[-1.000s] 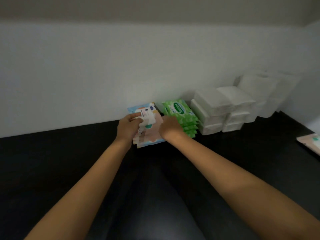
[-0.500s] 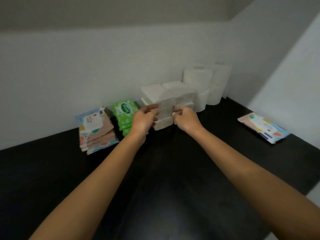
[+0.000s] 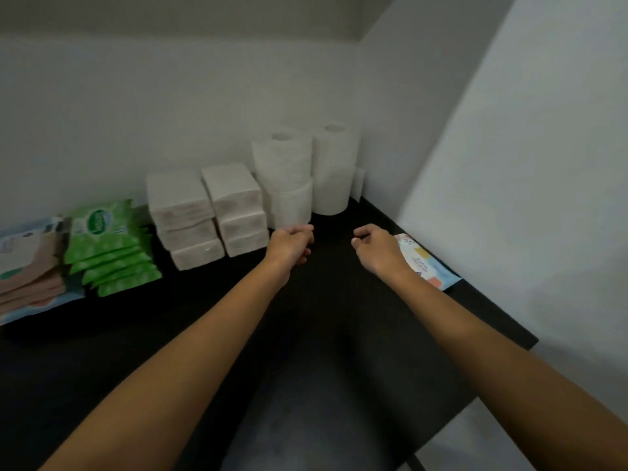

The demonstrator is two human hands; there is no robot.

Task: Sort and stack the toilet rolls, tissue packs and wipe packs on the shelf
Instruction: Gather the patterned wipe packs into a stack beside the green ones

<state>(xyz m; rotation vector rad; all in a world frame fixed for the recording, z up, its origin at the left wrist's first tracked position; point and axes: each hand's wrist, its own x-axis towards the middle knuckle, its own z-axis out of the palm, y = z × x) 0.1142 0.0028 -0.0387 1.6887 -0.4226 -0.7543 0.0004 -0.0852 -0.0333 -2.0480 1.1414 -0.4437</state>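
Observation:
White toilet rolls (image 3: 285, 171) stand stacked in the back right corner of the black shelf (image 3: 306, 334). To their left sit two stacks of white tissue packs (image 3: 207, 215), then a stack of green wipe packs (image 3: 108, 246), then a stack of pink-and-blue wipe packs (image 3: 27, 266) at the far left. A single pink-and-blue wipe pack (image 3: 428, 263) lies by the right wall. My left hand (image 3: 292, 243) hovers in front of the rolls, fingers curled, holding nothing. My right hand (image 3: 377, 248) hangs loosely curled beside the single pack, partly covering it.
White walls close the shelf at the back and right. The shelf's right edge (image 3: 503, 321) runs diagonally toward me. Bare black surface lies between my arms and in front of the stacks.
Both hands left the pink-and-blue stack, passed the tissue packs and moved right. The view swung right with them, bringing the single pack close to my right hand.

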